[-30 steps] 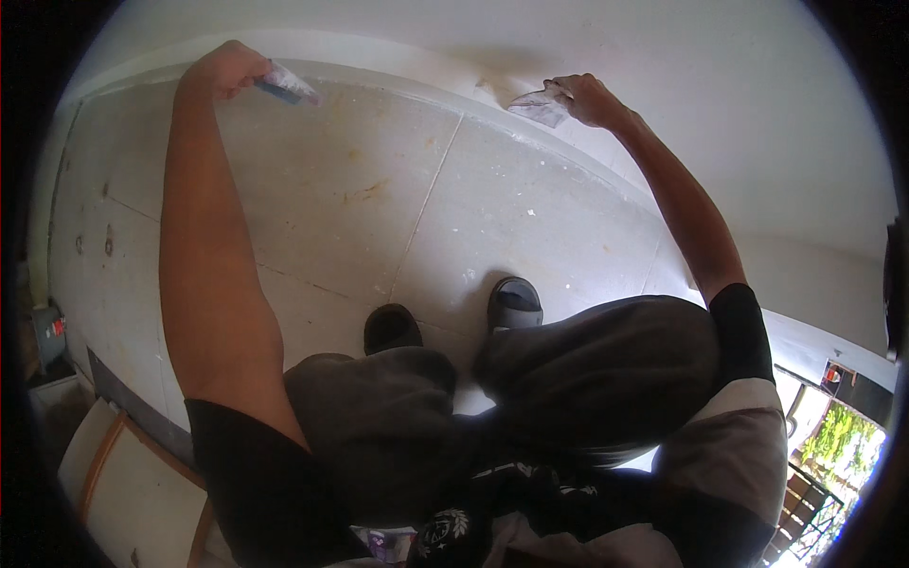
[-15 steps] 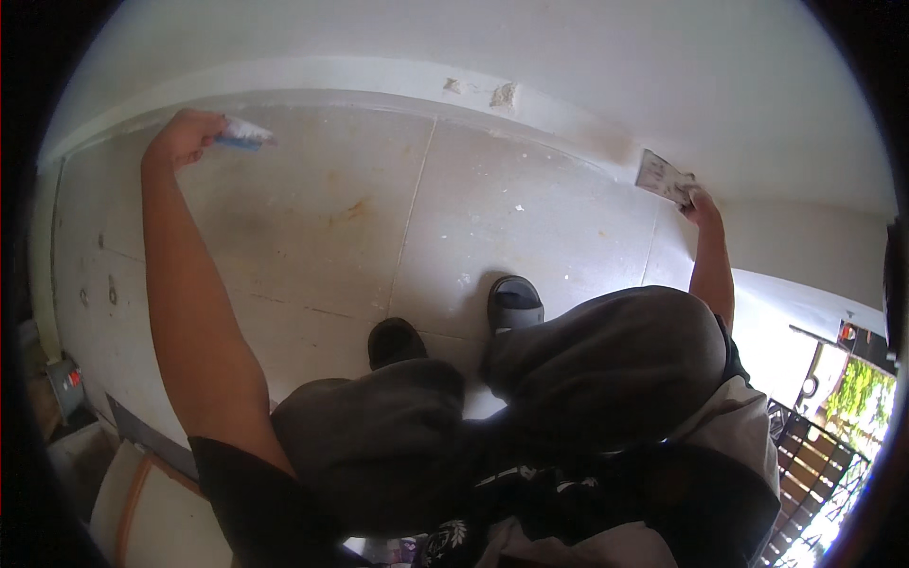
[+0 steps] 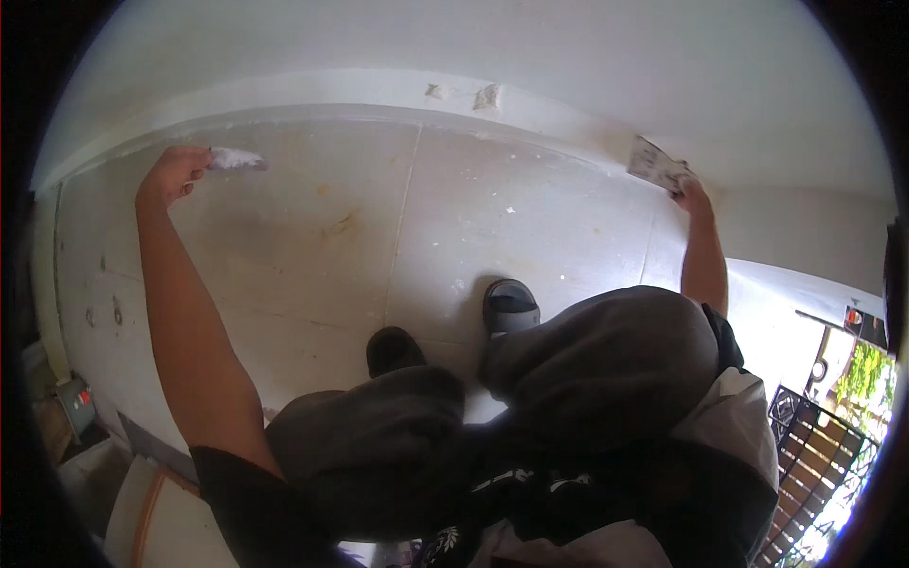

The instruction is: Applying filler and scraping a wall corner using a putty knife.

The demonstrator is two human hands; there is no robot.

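Note:
My left hand (image 3: 175, 175) is raised at the far left, fingers closed on a small flat putty scraper (image 3: 237, 159) carrying white paste. Over at the right, my right hand (image 3: 693, 192) grips a broad rectangular putty knife (image 3: 655, 163) with grey smears on its face. That blade lies at the foot of the pale wall (image 3: 568, 57), and I cannot tell whether it presses on it. Left of the blade, the low white band of the wall has two rough pale patches (image 3: 488, 97).
Light floor tiles (image 3: 445, 218) with white specks and brownish stains spread below the wall. My slippered feet (image 3: 511, 305) stand on them. A grey box (image 3: 76, 405) is at the left edge, a curved wood-edged panel (image 3: 147, 511) at lower left, and a dark metal gate (image 3: 816, 464) at lower right.
My left hand has come down and nearer, and its scraper has turned so the blue part no longer shows. The putty knife in my right hand has moved slightly up along the wall.

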